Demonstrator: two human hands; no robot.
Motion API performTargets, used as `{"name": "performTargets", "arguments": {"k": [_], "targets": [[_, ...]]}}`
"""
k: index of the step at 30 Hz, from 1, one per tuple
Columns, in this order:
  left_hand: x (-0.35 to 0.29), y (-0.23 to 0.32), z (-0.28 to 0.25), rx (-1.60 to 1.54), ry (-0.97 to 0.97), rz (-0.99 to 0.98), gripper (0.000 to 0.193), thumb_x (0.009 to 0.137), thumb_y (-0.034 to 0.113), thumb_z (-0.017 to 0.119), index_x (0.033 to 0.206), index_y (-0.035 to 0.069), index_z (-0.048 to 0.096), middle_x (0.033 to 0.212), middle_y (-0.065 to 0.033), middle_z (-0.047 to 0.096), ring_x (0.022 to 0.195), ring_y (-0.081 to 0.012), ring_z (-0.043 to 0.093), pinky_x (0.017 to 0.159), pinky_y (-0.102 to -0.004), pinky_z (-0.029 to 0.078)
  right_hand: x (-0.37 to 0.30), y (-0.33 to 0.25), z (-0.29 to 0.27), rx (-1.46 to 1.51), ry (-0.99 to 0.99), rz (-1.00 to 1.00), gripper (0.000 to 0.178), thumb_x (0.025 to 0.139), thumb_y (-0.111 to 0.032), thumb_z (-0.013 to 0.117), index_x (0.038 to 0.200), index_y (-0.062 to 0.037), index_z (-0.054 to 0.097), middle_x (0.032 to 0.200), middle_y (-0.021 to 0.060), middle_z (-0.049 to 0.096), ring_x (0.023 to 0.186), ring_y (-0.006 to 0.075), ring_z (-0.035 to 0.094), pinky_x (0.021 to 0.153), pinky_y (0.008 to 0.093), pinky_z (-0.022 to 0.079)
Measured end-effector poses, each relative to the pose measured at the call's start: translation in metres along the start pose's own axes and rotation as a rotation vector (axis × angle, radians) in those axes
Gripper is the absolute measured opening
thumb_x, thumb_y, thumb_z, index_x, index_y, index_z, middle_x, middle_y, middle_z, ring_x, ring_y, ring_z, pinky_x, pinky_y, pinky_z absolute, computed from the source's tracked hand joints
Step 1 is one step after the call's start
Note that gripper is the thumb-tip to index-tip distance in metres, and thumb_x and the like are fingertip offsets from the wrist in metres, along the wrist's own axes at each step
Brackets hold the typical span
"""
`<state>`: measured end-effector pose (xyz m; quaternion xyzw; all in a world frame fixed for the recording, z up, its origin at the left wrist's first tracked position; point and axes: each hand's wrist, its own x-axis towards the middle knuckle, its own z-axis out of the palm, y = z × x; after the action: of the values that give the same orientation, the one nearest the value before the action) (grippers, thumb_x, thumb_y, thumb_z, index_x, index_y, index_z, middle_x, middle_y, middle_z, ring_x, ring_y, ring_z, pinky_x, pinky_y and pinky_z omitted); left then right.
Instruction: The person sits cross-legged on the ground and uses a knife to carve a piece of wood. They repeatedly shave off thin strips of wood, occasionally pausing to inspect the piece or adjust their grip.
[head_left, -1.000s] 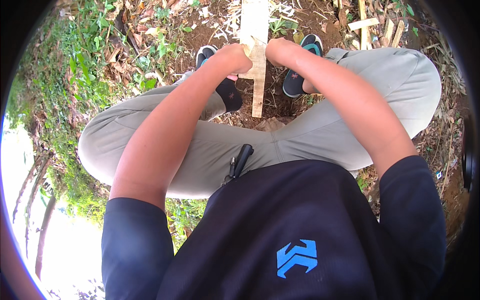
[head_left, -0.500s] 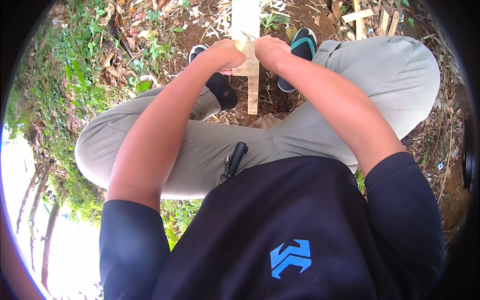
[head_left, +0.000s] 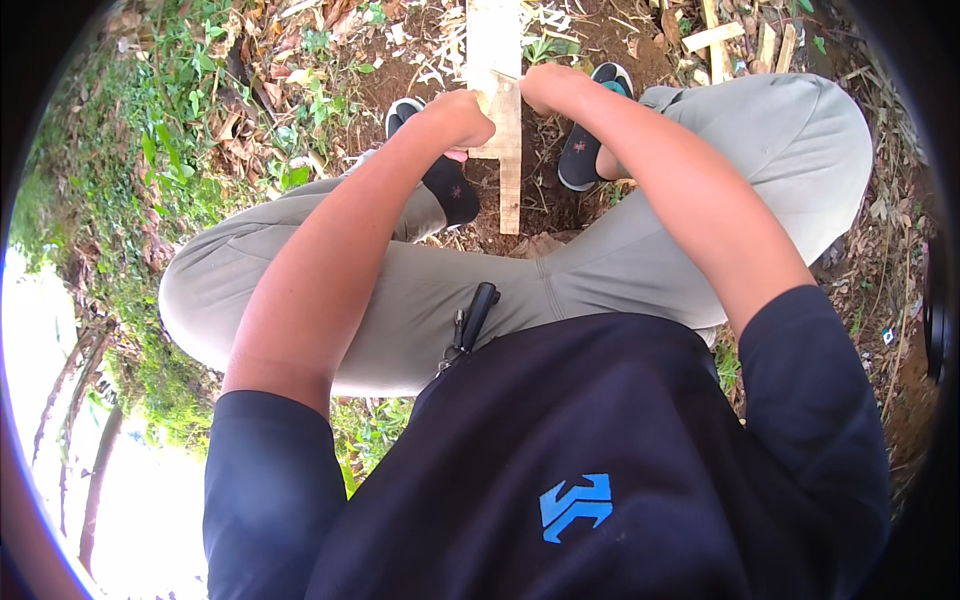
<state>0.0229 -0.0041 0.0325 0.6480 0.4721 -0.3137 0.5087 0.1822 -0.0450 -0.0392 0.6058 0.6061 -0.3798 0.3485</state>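
Note:
A pale wooden board (head_left: 495, 45) runs away from me between my feet, and its near end narrows to a strip (head_left: 510, 205) on the right side. My left hand (head_left: 462, 120) is closed at the board's left edge, with a fingertip showing below the fist. Across the board, my right hand (head_left: 550, 88) is closed by the right edge. A thin, dark, blade-like piece (head_left: 506, 76) reaches from it over the wood. The rest of that tool is hidden in the fist, so its exact kind does not show.
My sandalled feet flank the board, the left foot (head_left: 452, 190) close to it and the right foot (head_left: 580, 155) farther out. Wood shavings (head_left: 440, 65) litter the brown soil. Loose wood strips (head_left: 714, 37) lie at the far right. Green plants (head_left: 165, 150) grow on the left.
My right hand has shifted slightly away from me and to the right, with the thin tool. More of my right foot shows now. My left hand keeps its place at the board.

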Motion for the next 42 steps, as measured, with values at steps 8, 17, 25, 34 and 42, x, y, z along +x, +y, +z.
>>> {"name": "performTargets", "arguments": {"k": [8, 17, 25, 34, 42], "targets": [[0.004, -0.005, -0.001, -0.038, -0.021, -0.046, 0.027, 0.081, 0.014, 0.052, 0.067, -0.01, 0.055, 0.068, -0.0194, 0.061, 0.056, -0.0259, 0.067, 0.042, -0.0378, 0.048, -0.043, -0.033, -0.017, 0.203, -0.05, 0.169, 0.032, 0.081, -0.006, 0.061, 0.112, -0.0038, 0.07, 0.117, 0.014, 0.067, 0.104, 0.0288, 0.067, 0.082, 0.041, 0.055], [0.006, -0.004, -0.009, -0.058, -0.032, -0.056, 0.028, 0.081, 0.015, 0.053, 0.074, -0.011, 0.056, 0.071, -0.0214, 0.063, 0.059, -0.0263, 0.067, 0.047, -0.0374, 0.051, -0.039, -0.041, -0.006, 0.344, 0.094, 0.241, 0.029, 0.079, -0.003, 0.067, 0.107, -0.0045, 0.072, 0.114, 0.0117, 0.069, 0.102, 0.0265, 0.068, 0.082, 0.0358, 0.057], [0.005, -0.003, 0.001, -0.027, -0.012, 0.0, 0.028, 0.081, 0.016, 0.052, 0.069, -0.009, 0.055, 0.073, -0.022, 0.064, 0.055, -0.025, 0.068, 0.043, -0.0359, 0.048, 0.013, -0.011, 0.033, 0.551, 0.219, 0.279, 0.029, 0.08, 0.0, 0.064, 0.108, -0.0019, 0.07, 0.11, 0.0128, 0.07, 0.097, 0.0263, 0.07, 0.077, 0.0377, 0.057], [0.006, -0.005, -0.006, -0.055, -0.064, -0.113, 0.025, 0.08, 0.018, 0.058, 0.069, -0.004, 0.055, 0.059, -0.0103, 0.057, 0.054, -0.0185, 0.064, 0.039, -0.0318, 0.04, -0.033, -0.026, 0.012, 0.258, 0.038, 0.078, 0.029, 0.081, -0.002, 0.06, 0.108, -0.0009, 0.07, 0.113, 0.0172, 0.068, 0.101, 0.0302, 0.068, 0.081, 0.0417, 0.056], [0.012, -0.006, -0.01, -0.114, -0.121, -0.101, 0.022, 0.078, 0.016, 0.059, 0.083, -0.005, 0.06, 0.078, -0.0098, 0.059, 0.058, -0.017, 0.063, 0.037, -0.0288, 0.034, -0.035, -0.036, 0.026, 0.464, 0.068, 0.25, 0.028, 0.081, -0.002, 0.066, 0.109, -0.0044, 0.071, 0.116, 0.0137, 0.068, 0.105, 0.0272, 0.067, 0.08, 0.0389, 0.057]]}}
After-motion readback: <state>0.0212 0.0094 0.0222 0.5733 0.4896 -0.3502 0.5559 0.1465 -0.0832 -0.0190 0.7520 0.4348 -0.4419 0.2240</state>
